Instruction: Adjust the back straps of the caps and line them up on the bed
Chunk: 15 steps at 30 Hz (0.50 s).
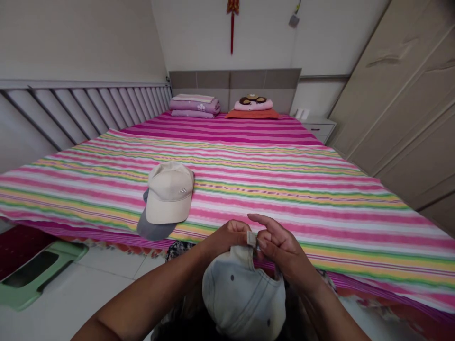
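Observation:
A pale blue baseball cap [245, 293] rests at my lap, its back opening and adjustable strap turned away from me. My left hand [232, 237] is closed on the cap's strap near a light buckle [251, 238]. On the other side of that buckle, my right hand [279, 241] pinches the strap end between thumb and finger, with its index finger partly extended. The strap end itself is mostly hidden by the fingers. Further up on the bed lies a cream cap [169, 189] with a small logo, stacked over a grey cap [156, 228].
A striped sheet [284, 175] covers the bed in front of me. Folded purple bedding [195, 106] and a pink and orange pile [253, 111] sit by the headboard [265, 80]. A green stool [42, 274] stands at lower left, a railing [106, 106] along the left, a nightstand [318, 127] at right.

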Tool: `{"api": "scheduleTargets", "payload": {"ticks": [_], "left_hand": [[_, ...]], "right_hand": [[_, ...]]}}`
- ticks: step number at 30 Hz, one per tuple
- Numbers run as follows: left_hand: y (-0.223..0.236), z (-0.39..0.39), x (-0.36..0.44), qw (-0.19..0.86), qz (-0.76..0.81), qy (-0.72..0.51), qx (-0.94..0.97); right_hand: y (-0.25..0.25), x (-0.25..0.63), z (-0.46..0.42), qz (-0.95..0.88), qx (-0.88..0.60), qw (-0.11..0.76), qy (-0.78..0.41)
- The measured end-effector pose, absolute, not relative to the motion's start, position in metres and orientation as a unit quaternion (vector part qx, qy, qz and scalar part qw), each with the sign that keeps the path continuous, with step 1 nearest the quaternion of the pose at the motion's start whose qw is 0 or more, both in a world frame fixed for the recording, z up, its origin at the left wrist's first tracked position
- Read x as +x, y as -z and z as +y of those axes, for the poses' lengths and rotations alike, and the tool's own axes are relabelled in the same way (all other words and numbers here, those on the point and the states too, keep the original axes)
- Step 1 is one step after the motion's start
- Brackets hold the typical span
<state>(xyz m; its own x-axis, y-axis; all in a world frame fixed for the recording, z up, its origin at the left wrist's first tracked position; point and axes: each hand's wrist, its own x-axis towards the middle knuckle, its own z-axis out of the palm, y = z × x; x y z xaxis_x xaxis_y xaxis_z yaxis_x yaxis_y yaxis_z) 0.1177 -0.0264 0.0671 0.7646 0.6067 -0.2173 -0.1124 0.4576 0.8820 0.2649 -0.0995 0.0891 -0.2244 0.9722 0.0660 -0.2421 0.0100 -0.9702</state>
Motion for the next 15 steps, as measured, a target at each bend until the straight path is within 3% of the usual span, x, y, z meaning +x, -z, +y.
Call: {"api": "scheduleTargets", "payload": {"ticks": [7, 15], "left_hand": [[-0.064, -0.024, 0.107, 0.827, 0.216, -0.236, 0.461], [-0.074, -0.021, 0.095, 0.821, 0.211, -0.333, 0.412]], "right_hand": [[-0.094, 0.266, -0.094, -0.512, -0.401, 0.467, -0.599], [-0.080, 0.276, -0.077, -0.461, -0.453, 0.519, -0.559]]}}
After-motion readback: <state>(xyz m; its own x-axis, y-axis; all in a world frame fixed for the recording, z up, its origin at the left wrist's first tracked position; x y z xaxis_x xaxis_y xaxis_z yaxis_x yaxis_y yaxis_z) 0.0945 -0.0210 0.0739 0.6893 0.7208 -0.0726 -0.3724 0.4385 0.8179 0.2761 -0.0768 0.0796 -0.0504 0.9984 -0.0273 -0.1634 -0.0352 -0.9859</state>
